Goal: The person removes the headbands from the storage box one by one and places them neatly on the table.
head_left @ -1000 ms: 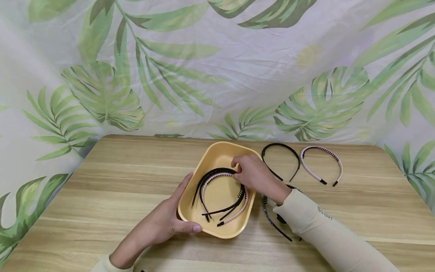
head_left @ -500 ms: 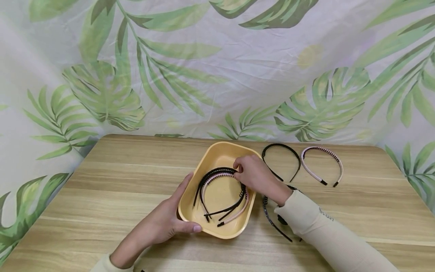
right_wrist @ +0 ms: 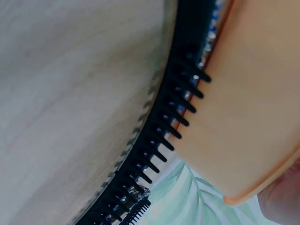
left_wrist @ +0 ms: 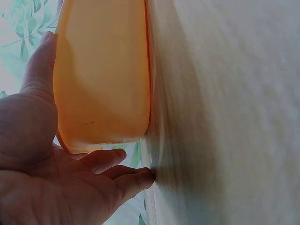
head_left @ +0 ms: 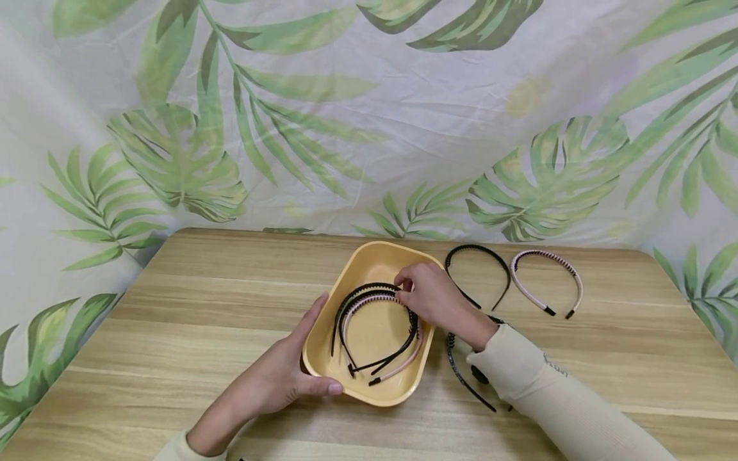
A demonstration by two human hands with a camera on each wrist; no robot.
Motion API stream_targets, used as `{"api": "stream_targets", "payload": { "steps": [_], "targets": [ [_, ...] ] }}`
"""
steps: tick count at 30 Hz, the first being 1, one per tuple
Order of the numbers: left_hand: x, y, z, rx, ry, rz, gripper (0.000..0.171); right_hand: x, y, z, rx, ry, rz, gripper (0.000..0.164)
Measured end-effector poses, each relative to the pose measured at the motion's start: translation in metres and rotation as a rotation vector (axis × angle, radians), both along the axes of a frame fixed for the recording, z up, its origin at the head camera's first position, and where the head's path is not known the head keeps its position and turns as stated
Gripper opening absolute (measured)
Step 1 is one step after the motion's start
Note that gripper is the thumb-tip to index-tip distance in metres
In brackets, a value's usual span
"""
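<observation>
My left hand (head_left: 282,371) grips the near left corner of a yellow plastic bin (head_left: 331,288), its thumb over the near rim. In the left wrist view, the bin wall (left_wrist: 103,70) stands between thumb and fingers. Over the bin's right side my right hand (head_left: 429,294) pinches a black headband (head_left: 369,285) near its top; the fingertips are partly hidden. Inside, this headband lies close around another black one and a pink headband (head_left: 396,371), their arcs overlapping. The right wrist view catches only a bit of the right hand (right_wrist: 281,197), beside the bin's rim.
On the wooden table (head_left: 202,307), a black headband (head_left: 478,246) and a pink striped one (head_left: 530,299) lie back right. A glittery toothed headband (head_left: 458,374) lies partly under the right forearm, near a dark round piece (head_left: 479,374). A leaf-print cloth (head_left: 323,141) hangs behind.
The black headband in my right hand has shifted slightly, its ends moving right and toward me. My left hand and the bin have stayed in place.
</observation>
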State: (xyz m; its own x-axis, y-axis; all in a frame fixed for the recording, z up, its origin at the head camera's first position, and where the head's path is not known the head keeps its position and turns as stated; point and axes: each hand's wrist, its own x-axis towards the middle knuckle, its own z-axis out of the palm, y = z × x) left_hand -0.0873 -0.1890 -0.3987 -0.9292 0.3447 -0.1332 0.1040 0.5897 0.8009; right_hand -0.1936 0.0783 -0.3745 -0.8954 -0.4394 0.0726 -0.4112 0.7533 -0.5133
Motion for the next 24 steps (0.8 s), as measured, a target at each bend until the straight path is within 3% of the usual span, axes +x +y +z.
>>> {"api": "stream_targets", "payload": {
  "steps": [11, 24],
  "targets": [
    [0.001, 0.001, -0.001, -0.01, 0.005, 0.003, 0.133, 0.001, 0.001, 0.001, -0.039, -0.002, 0.042, 0.014],
    [0.001, 0.0, 0.0, -0.015, -0.008, 0.011, 0.134, 0.003, 0.003, 0.01, -0.063, -0.026, 0.033, 0.017]
  ]
}}
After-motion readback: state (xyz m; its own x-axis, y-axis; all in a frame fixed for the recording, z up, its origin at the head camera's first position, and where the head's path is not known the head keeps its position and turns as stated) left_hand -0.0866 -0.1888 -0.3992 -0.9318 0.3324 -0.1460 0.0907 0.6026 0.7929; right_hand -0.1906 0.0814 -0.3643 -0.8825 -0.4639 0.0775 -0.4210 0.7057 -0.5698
